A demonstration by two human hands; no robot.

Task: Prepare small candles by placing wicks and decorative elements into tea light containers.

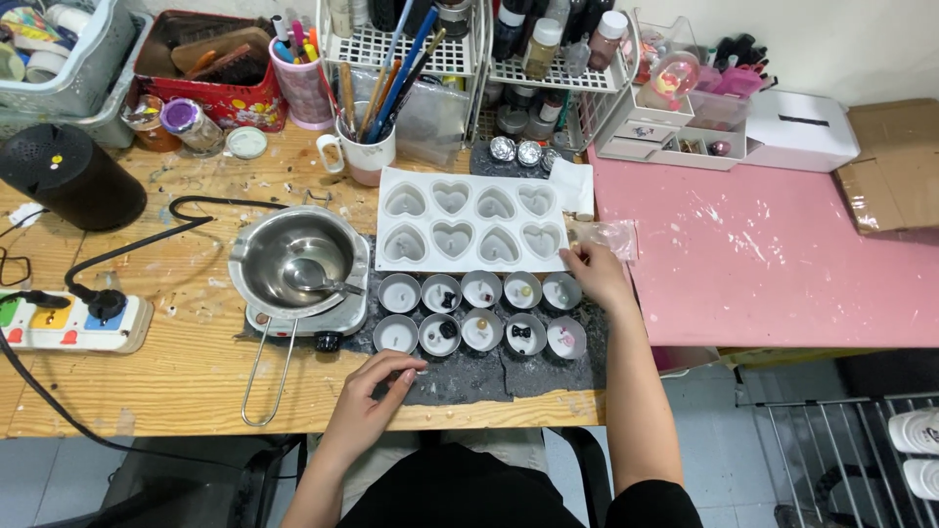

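My left hand [377, 391] rests flat on the dark mat [469, 376] near the table's front edge, fingers slightly apart, holding nothing. My right hand [597, 274] hovers at the right end of two rows of small round tins [479, 311] with pale wax and tiny decorations inside; its fingertips pinch something small that I cannot make out, next to the rightmost tin [561, 290] of the back row. Behind the tins lies a white heart-shaped silicone mould [471, 219]. A small clear plastic bag [611, 235] lies just beyond my right hand.
A steel melting pot [293, 262] with a long wire handle sits on a small hotplate. A power strip [73, 323], black speaker [68, 176], mug of brushes [367, 147], wire racks of bottles and a pink table [773, 264] surround the work area.
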